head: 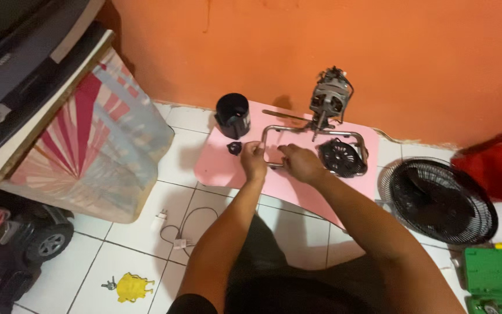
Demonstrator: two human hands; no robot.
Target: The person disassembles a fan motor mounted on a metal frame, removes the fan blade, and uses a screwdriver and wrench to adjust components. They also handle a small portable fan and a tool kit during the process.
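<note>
Both hands clamped on the bent silver metal tube frame (312, 135) on pink board (216, 163): left hand (253, 160) at near-left corner, right hand (301, 163) just beside; frame's long axis runs left-right, w/ grey motor (329, 99) at far side.

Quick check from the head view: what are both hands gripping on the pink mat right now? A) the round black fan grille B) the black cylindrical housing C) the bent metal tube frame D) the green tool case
C: the left hand and right hand both close on the near bar of the metal tube frame on the pink mat.
</note>
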